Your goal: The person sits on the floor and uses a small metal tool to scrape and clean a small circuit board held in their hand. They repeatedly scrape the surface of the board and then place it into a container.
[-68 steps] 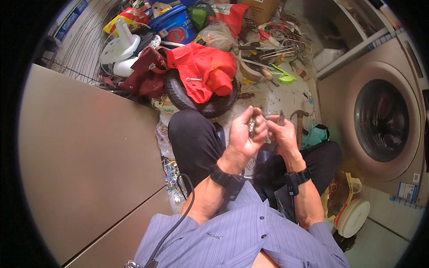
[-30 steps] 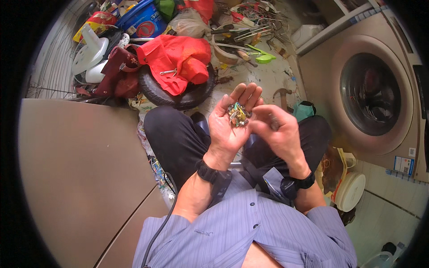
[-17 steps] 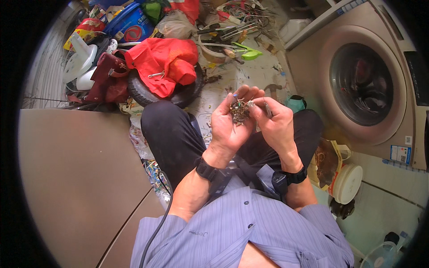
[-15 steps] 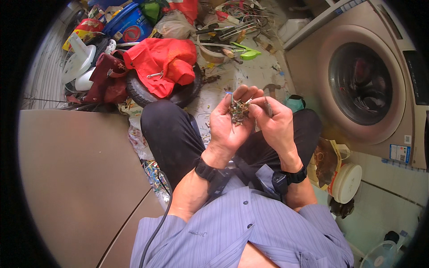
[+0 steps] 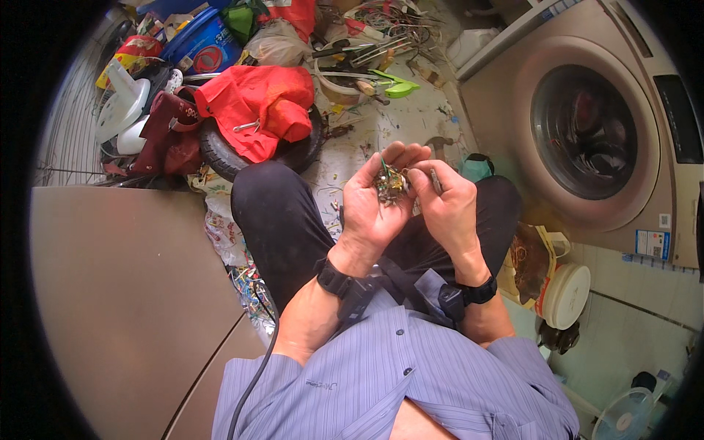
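Observation:
My left hand (image 5: 374, 213) is cupped palm up above my lap, fingers curled round a small heap of mixed, coloured bits (image 5: 392, 185) that look like wire scraps and small metal pieces. Against its right side, my right hand (image 5: 447, 198) pinches at the heap with thumb and forefinger, and a small grey metal tool (image 5: 436, 181) is gripped among its fingers; the tool's exact kind is unclear. Below are my dark-trousered knees (image 5: 271, 227).
A tyre (image 5: 227, 165) bears red fabric (image 5: 242, 103), amid bags, a blue bucket (image 5: 209, 44), wires and tools. A hammer (image 5: 438, 143) lies beyond my hands. A washing machine (image 5: 499, 88) stands right, a beige appliance (image 5: 132, 279) left, a white tub (image 5: 568, 297) lower right.
My left hand has uncurled from round the handful to a cupped palm, showing the bits. My right hand has come in onto them with finger and thumb. The surroundings have shifted in view.

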Available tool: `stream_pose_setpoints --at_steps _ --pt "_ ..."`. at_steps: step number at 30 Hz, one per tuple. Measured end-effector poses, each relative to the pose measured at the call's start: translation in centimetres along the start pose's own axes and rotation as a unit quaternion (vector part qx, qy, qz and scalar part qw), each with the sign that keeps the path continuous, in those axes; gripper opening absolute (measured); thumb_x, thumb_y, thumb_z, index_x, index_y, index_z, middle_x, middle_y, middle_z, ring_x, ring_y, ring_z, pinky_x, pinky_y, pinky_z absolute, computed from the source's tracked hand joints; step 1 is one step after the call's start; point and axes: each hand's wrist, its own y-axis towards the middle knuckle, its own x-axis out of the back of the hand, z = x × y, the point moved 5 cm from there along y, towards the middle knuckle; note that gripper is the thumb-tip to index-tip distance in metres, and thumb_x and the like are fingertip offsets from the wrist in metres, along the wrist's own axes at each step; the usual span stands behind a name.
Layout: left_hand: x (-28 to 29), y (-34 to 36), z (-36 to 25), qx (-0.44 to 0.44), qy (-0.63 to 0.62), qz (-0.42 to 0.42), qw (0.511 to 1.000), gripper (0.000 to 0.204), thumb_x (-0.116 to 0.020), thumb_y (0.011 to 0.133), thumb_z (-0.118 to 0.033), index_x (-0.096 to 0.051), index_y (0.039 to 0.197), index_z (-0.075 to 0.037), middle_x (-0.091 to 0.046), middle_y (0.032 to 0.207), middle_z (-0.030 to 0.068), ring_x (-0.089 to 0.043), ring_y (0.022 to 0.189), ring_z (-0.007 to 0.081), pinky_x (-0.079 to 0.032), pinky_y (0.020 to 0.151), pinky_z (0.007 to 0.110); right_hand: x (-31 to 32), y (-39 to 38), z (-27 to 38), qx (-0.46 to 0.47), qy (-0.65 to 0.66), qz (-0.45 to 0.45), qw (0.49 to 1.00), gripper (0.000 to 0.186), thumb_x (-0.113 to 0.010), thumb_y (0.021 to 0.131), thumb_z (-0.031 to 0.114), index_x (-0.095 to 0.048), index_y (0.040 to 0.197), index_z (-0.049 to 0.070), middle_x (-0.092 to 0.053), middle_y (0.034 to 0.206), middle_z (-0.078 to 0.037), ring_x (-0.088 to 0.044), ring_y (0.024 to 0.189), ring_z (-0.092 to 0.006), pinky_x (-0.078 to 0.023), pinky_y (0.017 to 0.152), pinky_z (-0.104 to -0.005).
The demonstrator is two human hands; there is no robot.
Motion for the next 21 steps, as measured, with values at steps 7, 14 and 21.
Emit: stream_pose_setpoints --at_steps 7,14,21 --pt "0.0 -0.1 0.1 0.023 -0.018 0.007 1.000 0.042 -0.041 0.110 -0.026 -0.067 0.127 0.002 -0.064 0.138 0.0244 -0.053 0.140 0.0394 -0.043 0.118 0.050 1.1 -0.6 0.8 0.054 0.013 -0.053 0.997 0.011 -0.074 0.092 0.006 -0.072 0.101 0.000 -0.073 0.088 -0.016 -0.073 0.077 -0.0245 -0.056 0.069 -0.0334" --pt "-0.2 0.0 0.2 0.003 -0.006 -0.017 1.000 0.040 -0.042 0.110 -0.025 -0.068 0.127 0.002 -0.064 0.140 0.0233 -0.052 0.141 0.0393 -0.039 0.121 0.051 1.3 -2.0 0.7 0.111 -0.044 -0.003 0.993 0.010 -0.073 0.095 0.006 -0.072 0.103 0.000 -0.072 0.088 -0.009 -0.065 0.077 -0.0122 -0.052 0.069 -0.0273" --pt "0.0 0.1 0.8 0.018 0.012 0.012 1.000 0.039 -0.047 0.108 -0.024 -0.067 0.128 0.003 -0.062 0.142 0.0238 -0.050 0.142 0.0390 -0.036 0.123 0.052 1.1 -2.2 -0.4 0.046 -0.031 -0.021 0.998 0.013 -0.074 0.095 0.008 -0.073 0.103 -0.001 -0.071 0.083 -0.008 -0.063 0.072 -0.0095 -0.051 0.064 -0.0271"
